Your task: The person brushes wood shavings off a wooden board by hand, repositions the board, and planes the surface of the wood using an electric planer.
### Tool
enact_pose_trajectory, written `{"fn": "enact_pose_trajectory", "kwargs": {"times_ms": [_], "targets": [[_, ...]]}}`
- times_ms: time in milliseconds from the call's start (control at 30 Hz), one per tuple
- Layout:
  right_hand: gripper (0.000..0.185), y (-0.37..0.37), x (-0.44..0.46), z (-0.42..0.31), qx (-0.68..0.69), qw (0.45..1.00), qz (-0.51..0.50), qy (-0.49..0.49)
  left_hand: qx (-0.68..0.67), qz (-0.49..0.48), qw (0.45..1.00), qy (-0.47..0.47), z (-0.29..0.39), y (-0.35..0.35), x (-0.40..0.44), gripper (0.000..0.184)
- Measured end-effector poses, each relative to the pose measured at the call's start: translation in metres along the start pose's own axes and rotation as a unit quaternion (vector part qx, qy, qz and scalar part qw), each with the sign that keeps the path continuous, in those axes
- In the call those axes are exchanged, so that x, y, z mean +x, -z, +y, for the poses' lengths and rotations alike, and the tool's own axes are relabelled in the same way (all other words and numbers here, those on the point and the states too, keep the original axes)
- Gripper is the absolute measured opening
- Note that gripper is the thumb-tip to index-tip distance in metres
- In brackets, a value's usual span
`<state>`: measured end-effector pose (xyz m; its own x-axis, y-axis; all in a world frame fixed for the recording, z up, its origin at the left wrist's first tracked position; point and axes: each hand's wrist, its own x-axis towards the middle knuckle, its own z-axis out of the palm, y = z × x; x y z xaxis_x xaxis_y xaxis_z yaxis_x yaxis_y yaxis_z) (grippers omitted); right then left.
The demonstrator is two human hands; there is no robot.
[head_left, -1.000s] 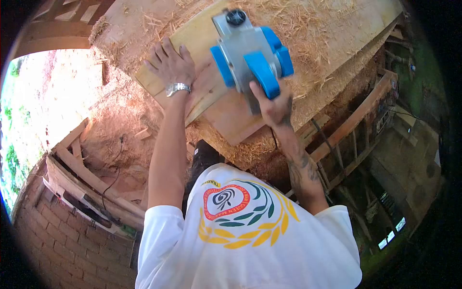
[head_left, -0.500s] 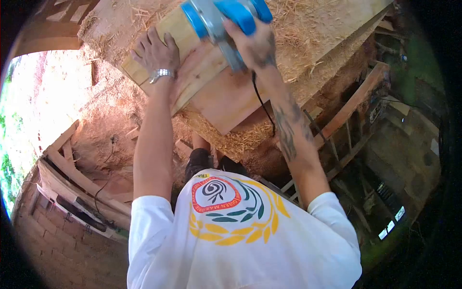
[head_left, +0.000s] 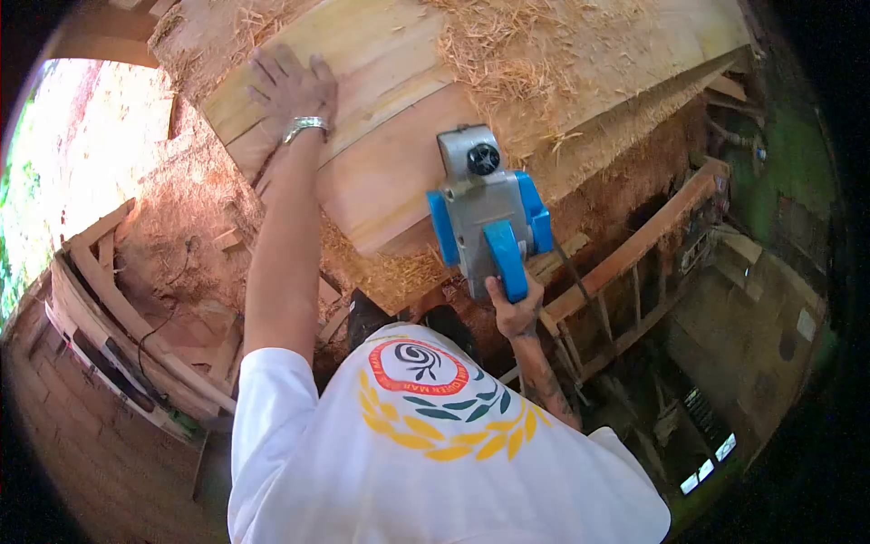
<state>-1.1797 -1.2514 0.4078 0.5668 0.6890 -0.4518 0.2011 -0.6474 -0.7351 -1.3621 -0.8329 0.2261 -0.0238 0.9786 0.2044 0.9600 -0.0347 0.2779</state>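
My left hand (head_left: 294, 91) lies flat with spread fingers on a pale wooden board (head_left: 385, 172), near its left end. A metal watch is on that wrist. With my right hand (head_left: 518, 306) I grip the blue handle of an electric planer (head_left: 485, 213), which has a grey body, blue side parts and a black front knob. The planer is at the board's near right edge, close to my body. Its underside is hidden, so I cannot tell whether it touches the wood.
Curly wood shavings (head_left: 517, 63) cover the right part of the work surface, and more lie below its near edge. A wooden frame with slats (head_left: 634, 245) stands at the right. Stacked timber (head_left: 136, 335) lies at the lower left. Sawdust covers the ground.
My right hand has drawn the planer back from the far side of the board toward my body. My left hand stays spread on the board near its left end.
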Motion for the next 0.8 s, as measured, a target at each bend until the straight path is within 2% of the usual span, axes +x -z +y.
{"fn": "enact_pose_trajectory", "kwargs": {"times_ms": [33, 67, 167, 267, 367, 433, 567, 700, 800], "targets": [[0.03, -0.001, 0.015, -0.008, -0.013, 1.0, -0.012, 0.019, 0.006, -0.004, 1.0, 0.0, 0.003, -0.001, -0.001, 0.075], [0.031, -0.003, 0.028, -0.01, -0.009, 1.0, -0.028, -0.002, 0.011, -0.009, 1.0, 0.0, 0.004, 0.002, -0.001, 0.076], [0.031, -0.017, 0.069, -0.056, 0.028, 0.997, -0.022, 0.074, 0.017, -0.017, 1.0, 0.006, 0.009, 0.01, 0.001, 0.075], [0.032, -0.027, 0.101, -0.079, 0.019, 0.996, -0.03, 0.081, 0.012, -0.014, 1.0, 0.011, 0.01, 0.012, 0.003, 0.072], [0.033, -0.047, 0.144, -0.104, 0.009, 0.99, -0.008, 0.142, 0.013, -0.013, 1.0, 0.015, 0.012, 0.012, 0.001, 0.071], [0.035, -0.061, 0.182, -0.131, -0.005, 0.993, -0.04, 0.114, 0.011, -0.008, 1.0, 0.016, 0.01, 0.013, 0.004, 0.071], [0.04, -0.106, 0.247, -0.192, 0.022, 0.976, 0.031, 0.214, 0.002, -0.002, 1.0, 0.019, 0.012, 0.014, 0.002, 0.069], [0.048, -0.13, 0.298, -0.236, -0.008, 0.968, 0.057, 0.242, 0.004, 0.008, 1.0, 0.019, 0.014, 0.017, 0.004, 0.066], [0.041, -0.138, 0.326, -0.269, 0.003, 0.963, 0.058, 0.264, -0.02, -0.01, 0.999, 0.025, 0.012, 0.022, 0.006, 0.067]]}}
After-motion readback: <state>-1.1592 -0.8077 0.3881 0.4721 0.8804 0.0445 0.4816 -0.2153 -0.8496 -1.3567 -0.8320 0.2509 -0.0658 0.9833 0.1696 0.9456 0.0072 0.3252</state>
